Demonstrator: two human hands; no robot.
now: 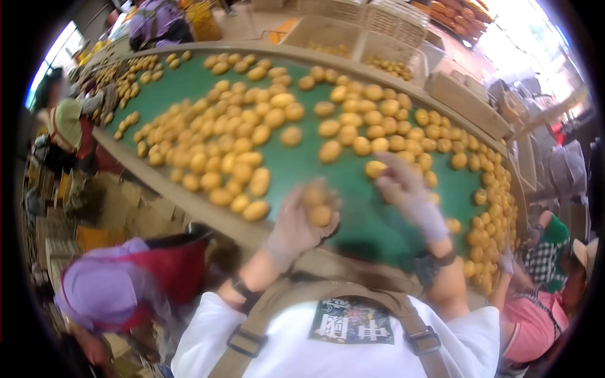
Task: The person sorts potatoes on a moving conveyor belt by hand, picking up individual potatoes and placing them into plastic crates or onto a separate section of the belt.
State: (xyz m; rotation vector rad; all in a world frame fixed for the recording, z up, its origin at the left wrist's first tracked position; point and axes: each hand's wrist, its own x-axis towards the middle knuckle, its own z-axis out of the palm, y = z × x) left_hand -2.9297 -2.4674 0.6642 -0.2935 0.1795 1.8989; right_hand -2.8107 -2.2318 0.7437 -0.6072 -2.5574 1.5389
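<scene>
My gloved left hand is closed around a couple of yellow-brown potatoes, held above the near side of a green conveyor belt. The upper one is smeared by motion. To the right, my gloved right hand is over the belt, blurred, with its fingers spread. A single potato lies right at its fingertips and thumb. Many loose potatoes cover the belt beyond my left hand, and another band of them runs past my right hand to the belt's right end.
A raised rim borders the belt. White crates with potatoes stand behind the far rim. A person in purple and red bends close at my left; a person in pink works at my right. Another person stands by the belt's far left end.
</scene>
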